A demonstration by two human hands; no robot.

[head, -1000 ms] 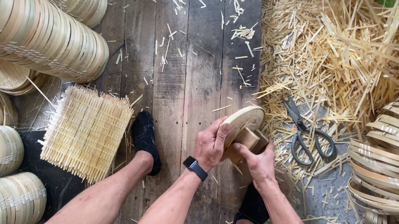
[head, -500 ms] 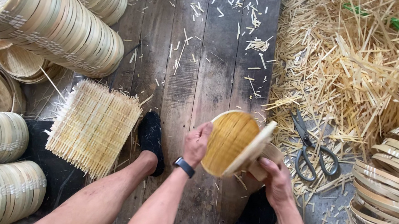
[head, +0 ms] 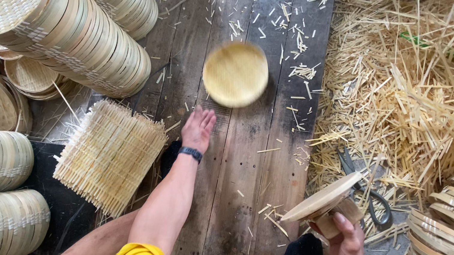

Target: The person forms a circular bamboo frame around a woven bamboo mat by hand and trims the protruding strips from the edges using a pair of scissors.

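A finished round bamboo tray (head: 235, 73), blurred, lies at twelve o'clock on the plank floor (head: 245, 167) beyond the left hand (head: 198, 128), its grip spread and empty. At four o'clock the right hand (head: 348, 250) clasps a wooden disc form (head: 321, 203). Woven mats (head: 109, 154) at nine o'clock remain unshaped; stacked baskets (head: 67, 23) stand done.

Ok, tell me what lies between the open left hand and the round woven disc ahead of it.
In the head view, only bare wooden floor planks with a few stray bamboo slivers lie between the left hand and the blurred round woven disc.
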